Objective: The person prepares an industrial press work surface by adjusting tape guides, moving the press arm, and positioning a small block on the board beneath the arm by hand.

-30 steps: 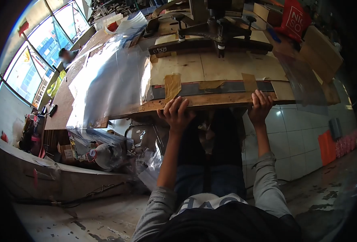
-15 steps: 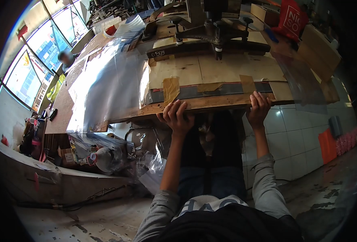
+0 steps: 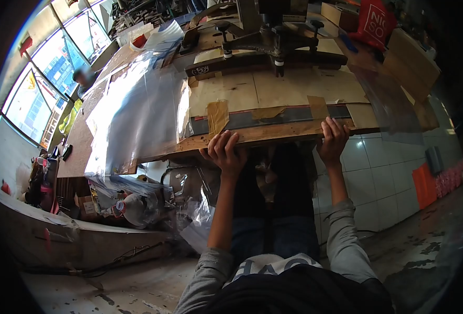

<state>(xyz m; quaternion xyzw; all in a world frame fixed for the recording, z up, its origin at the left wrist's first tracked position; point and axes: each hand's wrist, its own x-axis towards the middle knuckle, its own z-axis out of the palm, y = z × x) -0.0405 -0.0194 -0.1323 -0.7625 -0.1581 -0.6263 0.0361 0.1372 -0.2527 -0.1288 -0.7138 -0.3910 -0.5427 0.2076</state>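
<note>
My left hand (image 3: 224, 153) curls its fingers over the front edge of the wooden worktable (image 3: 273, 134), close to a strip of brown tape (image 3: 218, 117). Farther right along the same edge, my right hand (image 3: 332, 140) grips the wood in the same way, below another brown tape piece (image 3: 318, 108). Between the hands a dark strip (image 3: 294, 113) runs along the board. Pale wooden boards (image 3: 283, 88) lie behind it. A black metal press-like machine (image 3: 276, 46) with a long dark bar (image 3: 315, 60) stands over them. The undersides of both hands are partly hidden.
Clear plastic sheets (image 3: 142, 104) cover the table's left part; another sheet (image 3: 393, 104) hangs off the right. A red bag (image 3: 375, 23) and cardboard box (image 3: 412, 63) stand at the back right. A large plastic bottle (image 3: 137, 209) lies lower left. Another person (image 3: 83, 81) is by the windows.
The view has shifted slightly, so the table and machine appear a little farther left. Both hands keep their places on the table edge.
</note>
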